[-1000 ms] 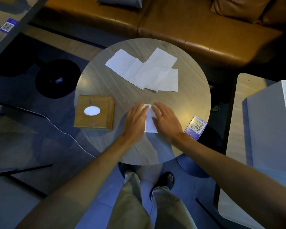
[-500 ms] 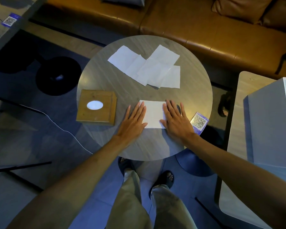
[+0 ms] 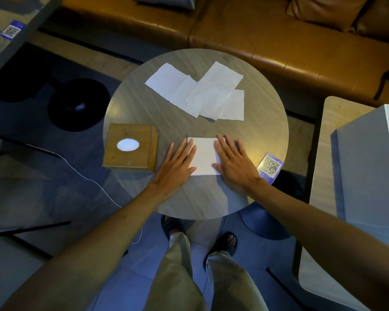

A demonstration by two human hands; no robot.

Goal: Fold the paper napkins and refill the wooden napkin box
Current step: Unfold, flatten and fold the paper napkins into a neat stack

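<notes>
Seen from above, a round grey table (image 3: pixel 144 108) holds a folded white napkin (image 3: pixel 204 156) near its front edge. The left hand (image 3: pixel 177 163) lies flat on the napkin's left side and the right hand (image 3: pixel 233 162) flat on its right side, all fingers spread and extended, pressing down, gripping nothing. Just left of the left hand sits the wooden napkin box (image 3: pixel 130 151), its top showing 1 oval opening. Farther back lie several overlapping unfolded napkins (image 3: pixel 200 92). A QR code card (image 3: pixel 270 166) sits at the table's right edge.
</notes>
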